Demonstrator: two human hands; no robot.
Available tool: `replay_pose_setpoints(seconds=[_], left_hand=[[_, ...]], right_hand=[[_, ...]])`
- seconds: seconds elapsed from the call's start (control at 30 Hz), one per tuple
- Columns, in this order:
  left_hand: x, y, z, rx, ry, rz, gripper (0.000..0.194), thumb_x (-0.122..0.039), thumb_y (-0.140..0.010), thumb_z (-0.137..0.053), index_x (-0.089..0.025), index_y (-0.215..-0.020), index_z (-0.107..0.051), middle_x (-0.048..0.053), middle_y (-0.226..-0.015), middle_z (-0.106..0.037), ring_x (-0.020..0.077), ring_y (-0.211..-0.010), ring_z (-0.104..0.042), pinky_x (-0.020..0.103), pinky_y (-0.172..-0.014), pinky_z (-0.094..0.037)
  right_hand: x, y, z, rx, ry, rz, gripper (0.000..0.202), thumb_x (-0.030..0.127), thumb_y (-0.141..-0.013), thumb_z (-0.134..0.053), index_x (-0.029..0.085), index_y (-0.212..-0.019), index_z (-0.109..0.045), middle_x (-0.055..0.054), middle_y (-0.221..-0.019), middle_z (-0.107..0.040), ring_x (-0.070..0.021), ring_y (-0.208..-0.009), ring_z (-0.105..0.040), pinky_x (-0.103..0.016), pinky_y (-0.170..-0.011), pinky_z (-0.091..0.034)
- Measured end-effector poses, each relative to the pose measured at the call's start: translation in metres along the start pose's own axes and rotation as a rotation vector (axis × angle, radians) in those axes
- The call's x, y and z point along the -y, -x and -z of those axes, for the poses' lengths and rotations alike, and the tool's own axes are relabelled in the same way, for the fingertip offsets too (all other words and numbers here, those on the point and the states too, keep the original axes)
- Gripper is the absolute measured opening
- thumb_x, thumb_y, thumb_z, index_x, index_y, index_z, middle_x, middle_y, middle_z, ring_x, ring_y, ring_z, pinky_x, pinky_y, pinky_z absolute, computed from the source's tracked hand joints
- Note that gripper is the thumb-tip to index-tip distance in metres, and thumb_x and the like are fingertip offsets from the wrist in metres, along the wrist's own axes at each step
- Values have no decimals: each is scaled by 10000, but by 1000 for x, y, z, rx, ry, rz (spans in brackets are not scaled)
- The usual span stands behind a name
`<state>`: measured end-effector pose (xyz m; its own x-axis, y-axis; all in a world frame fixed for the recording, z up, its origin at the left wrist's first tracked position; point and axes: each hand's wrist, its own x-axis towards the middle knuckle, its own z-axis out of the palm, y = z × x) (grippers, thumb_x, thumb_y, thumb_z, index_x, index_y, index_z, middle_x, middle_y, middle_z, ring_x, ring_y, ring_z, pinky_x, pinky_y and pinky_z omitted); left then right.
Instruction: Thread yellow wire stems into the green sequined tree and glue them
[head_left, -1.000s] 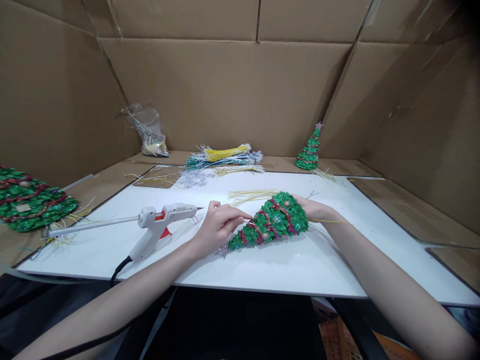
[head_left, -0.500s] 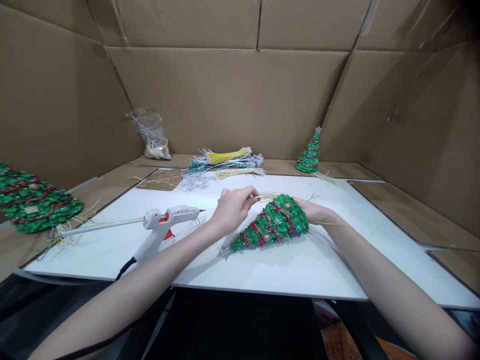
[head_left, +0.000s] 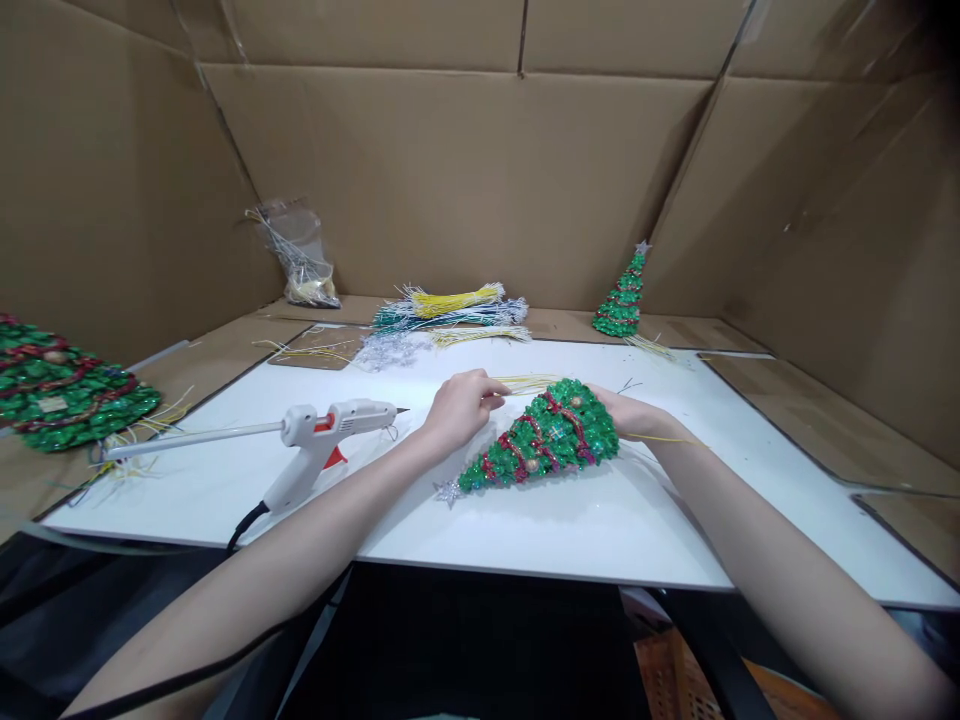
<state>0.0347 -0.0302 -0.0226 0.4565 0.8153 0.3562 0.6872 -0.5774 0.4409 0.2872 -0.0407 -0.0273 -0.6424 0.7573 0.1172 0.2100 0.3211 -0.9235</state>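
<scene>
A small green tinsel Christmas tree (head_left: 555, 433) lies on its side, its silver star (head_left: 448, 491) pointing left and its wide base to the right. My right hand (head_left: 637, 414) is at the base, its fingers hidden behind the tree; it seems to grip it there. Thin yellow wires (head_left: 534, 383) stretch behind the tree. Their left ends meet the pinched fingertips of my left hand (head_left: 463, 408), just above the tree's upper half. One yellow wire (head_left: 660, 438) crosses my right wrist.
A white glue gun (head_left: 315, 445) with a long glue stick stands left of my left forearm. Another tree (head_left: 67, 385) lies far left; a third (head_left: 622, 298) stands at the back right. Wire bundles (head_left: 457, 305), silver stars (head_left: 394, 351) and a plastic bag (head_left: 304, 255) sit along the back cardboard wall.
My left hand has moved slightly left, away from the tree, with the yellow wires at its fingertips. The whole view has shifted up a little. The tree and my right hand stay nearly put.
</scene>
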Motion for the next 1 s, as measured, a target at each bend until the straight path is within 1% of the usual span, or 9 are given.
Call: replay_pose_setpoints(seconds=[0.17,0.4,0.67,0.8,1.0], left_hand=[[4,-2,-3,7,-37,12,130,-191,-841,-635,-225,-923,-731,19,-854,-741,190,-792,-647,292,-688,-440],[8,-2,-6,11,-99,3,103,-198,-813,-640,-221,-873,-720,33,-900,-705,198,-817,-625,302,-691,-432],[9,-2,-8,55,-161,-13,87,-218,-811,-627,-220,-795,-713,26,-863,-710,202,-821,-624,292,-663,-421],[10,-3,-9,60,-193,-31,112,-217,-814,-621,-218,-760,-719,38,-849,-712,218,-834,-624,304,-670,-422],[8,-3,-8,59,-224,-57,132,-220,-830,-615,-215,-755,-723,37,-838,-719,232,-846,-615,349,-739,-414]], right_hand=[[0,1,0,-11,-20,-30,562,510,-677,-792,171,-1110,-677,-100,-1089,-719,-255,-997,-661,-406,-924,-525],[3,0,-2,16,-13,-29,568,534,-685,-776,160,-1101,-680,-109,-1083,-721,-260,-985,-661,-407,-918,-526],[1,0,1,-1,13,-28,560,523,-659,-796,169,-1080,-686,-99,-1055,-720,-256,-967,-659,-399,-890,-534],[-1,0,0,11,3,-20,555,546,-667,-783,154,-1050,-691,-105,-1035,-721,-254,-954,-659,-401,-893,-530],[-1,0,0,10,-11,-5,506,506,-680,-789,161,-1037,-691,-94,-1024,-724,-235,-931,-665,-380,-876,-539]])
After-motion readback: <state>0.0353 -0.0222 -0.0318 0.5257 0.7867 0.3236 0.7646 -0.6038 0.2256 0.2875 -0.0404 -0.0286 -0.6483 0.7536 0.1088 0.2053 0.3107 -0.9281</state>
